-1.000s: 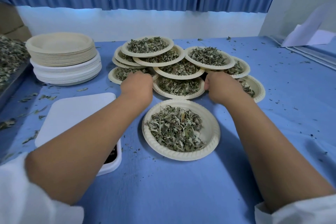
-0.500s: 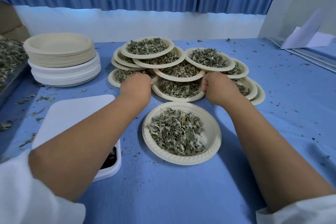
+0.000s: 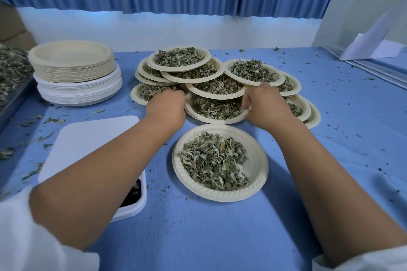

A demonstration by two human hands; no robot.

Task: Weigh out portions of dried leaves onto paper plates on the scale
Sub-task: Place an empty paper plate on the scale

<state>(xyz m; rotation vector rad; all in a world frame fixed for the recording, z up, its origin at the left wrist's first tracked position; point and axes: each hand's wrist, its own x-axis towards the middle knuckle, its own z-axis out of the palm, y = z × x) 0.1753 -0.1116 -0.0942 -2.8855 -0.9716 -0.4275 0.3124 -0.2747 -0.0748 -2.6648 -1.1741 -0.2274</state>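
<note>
A pile of several paper plates filled with dried leaves sits mid-table. My left hand and my right hand hold the left and right rim of the pile's front plate, fingers curled. The right thumb lies over that rim; the left fingertips are hidden behind the hand. Nearer to me, a separate plate with a heap of dried leaves lies flat on the blue cloth. The white scale stands to its left, its top bare, partly under my left forearm.
A tall stack of empty paper plates stands at the back left. Loose leaves fill a tray at the left edge. Crumbs dot the blue cloth. White paper lies at the back right.
The plates on the pile's right side have slid closer together. Both hands stay at the front plate's rim, barely moved.
</note>
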